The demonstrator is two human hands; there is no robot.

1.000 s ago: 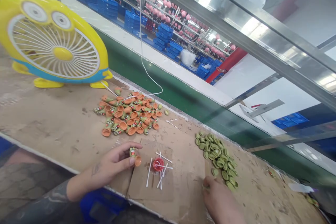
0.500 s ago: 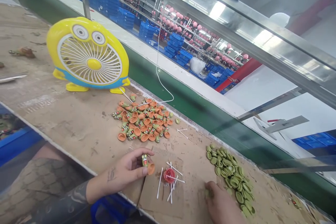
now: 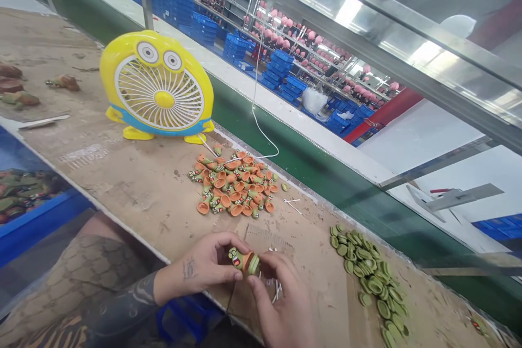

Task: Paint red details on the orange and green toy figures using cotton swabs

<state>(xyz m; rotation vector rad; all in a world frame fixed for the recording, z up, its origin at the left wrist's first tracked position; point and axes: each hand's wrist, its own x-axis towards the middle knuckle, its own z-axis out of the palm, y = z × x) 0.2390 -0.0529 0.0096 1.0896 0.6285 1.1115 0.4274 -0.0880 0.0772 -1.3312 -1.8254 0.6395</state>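
Observation:
A small green figurine [image 3: 236,257] with big eyes, a red mouth and an orange lower part is pinched between the fingers of my left hand [image 3: 206,265]. My right hand [image 3: 285,296] grips a green oval cap [image 3: 253,265] by thumb and fingers, held against the figurine's orange end. Whether the cap is seated there I cannot tell. Beyond my hands lies a heap of similar figurines [image 3: 235,196], many showing hollow orange ends. To the right is a heap of green oval caps [image 3: 373,277]. Cotton swabs [image 3: 277,289] show partly behind my right fingers.
A yellow fan [image 3: 157,87] with cartoon eyes stands on the cardboard-covered table [image 3: 134,185], its white cord [image 3: 261,128] trailing past the figurines. At lower left, a blue crate [image 3: 41,220] holds more pieces. A green conveyor belt [image 3: 322,163] runs behind the table.
My right hand has moved left from beside the green heap, bringing a cap to the figurine. My left hand has turned the figurine onto its side. The red paint pot is now hidden.

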